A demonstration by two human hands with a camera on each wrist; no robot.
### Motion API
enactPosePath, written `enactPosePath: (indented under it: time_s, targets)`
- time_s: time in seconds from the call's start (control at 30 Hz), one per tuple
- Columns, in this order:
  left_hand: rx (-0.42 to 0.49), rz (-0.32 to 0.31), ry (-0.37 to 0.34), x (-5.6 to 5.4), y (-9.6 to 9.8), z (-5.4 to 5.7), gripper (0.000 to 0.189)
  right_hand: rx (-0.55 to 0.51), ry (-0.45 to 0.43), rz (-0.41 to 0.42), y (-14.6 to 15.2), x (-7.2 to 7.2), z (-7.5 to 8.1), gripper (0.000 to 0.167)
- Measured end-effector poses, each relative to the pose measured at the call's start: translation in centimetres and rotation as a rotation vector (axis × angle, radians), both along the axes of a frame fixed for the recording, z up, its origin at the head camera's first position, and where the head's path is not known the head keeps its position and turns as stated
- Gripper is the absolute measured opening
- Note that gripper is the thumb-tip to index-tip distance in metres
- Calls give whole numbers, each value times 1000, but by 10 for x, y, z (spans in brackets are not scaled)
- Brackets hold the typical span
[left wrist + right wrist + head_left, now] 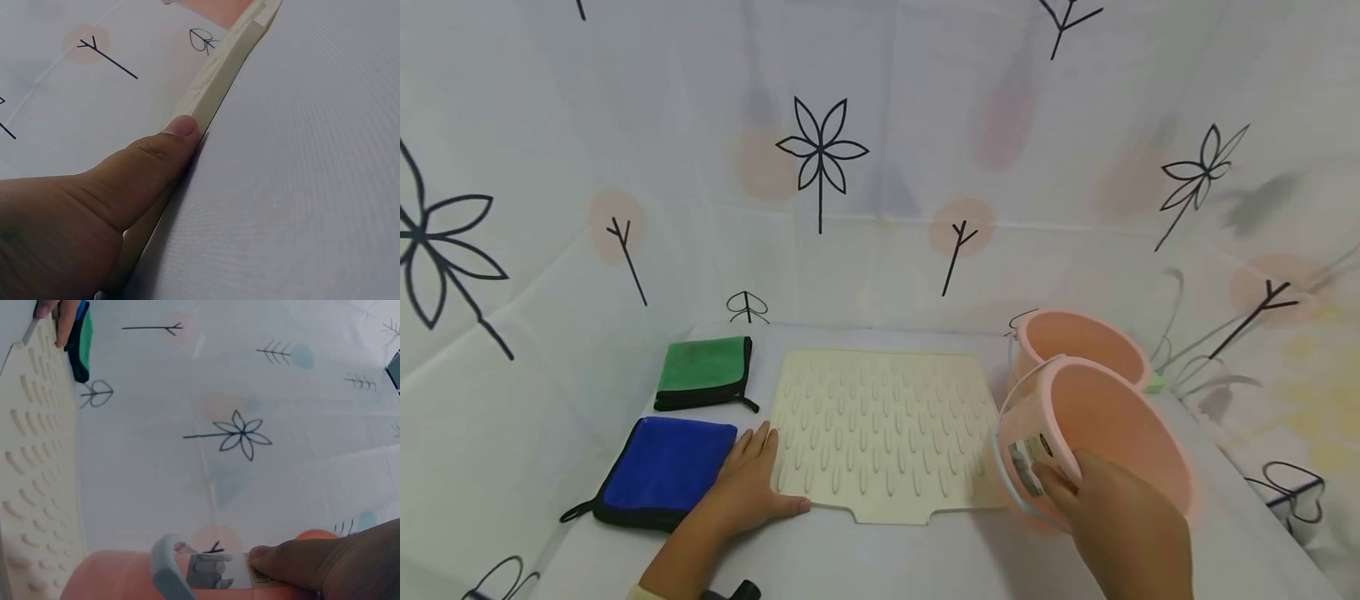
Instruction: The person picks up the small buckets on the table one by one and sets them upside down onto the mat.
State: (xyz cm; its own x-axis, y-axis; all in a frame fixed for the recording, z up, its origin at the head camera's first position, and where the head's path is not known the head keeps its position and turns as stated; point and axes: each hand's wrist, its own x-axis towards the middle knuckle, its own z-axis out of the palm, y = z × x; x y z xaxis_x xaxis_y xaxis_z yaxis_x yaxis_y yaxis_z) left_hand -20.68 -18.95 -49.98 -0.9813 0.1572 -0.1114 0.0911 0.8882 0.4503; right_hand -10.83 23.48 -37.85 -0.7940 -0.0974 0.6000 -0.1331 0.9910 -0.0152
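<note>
A cream ribbed mat (880,429) lies flat in the middle of the white table. My left hand (758,475) rests on its near left corner with fingers straight on top. The thumb (178,130) presses against the mat's front edge (228,72). My right hand (1097,508) grips the wall of a pink bucket (1101,425), which is tilted with its mouth up and away, just off the mat's right edge. The thumb (281,562) lies on the bucket's label beside the white handle (167,570). A second pink bucket (1078,337) stands upright behind it.
A green cloth (703,371) and a blue cloth (666,467), both black-edged, lie left of the mat. A white sheet with printed flowers (822,154) walls the table at the back and sides. A small green object (1156,383) peeks out behind the buckets.
</note>
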Motion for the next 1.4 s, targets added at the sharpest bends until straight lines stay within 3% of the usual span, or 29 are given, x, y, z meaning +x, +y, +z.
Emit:
enactPosePath:
  time_s: [0.13,0.63,0.97,1.17,1.4]
  targets:
    - [8,8,-17,-1,1,1,144,-100,30,-13,-12,-6,1,60]
    - [-13,4,4,-1,2,1,142,-162,113,108,-38,-34,-5,60]
    - [-21,6,-2,-1,3,1,141,-381,60,136,-54,-47,-15,58]
    - [-32,14,-18,-2,3,2,142,-452,73,213,-58,-53,-26,52]
    - [-40,14,-14,-3,3,-2,143,-630,5,305,-58,-63,-46,40]
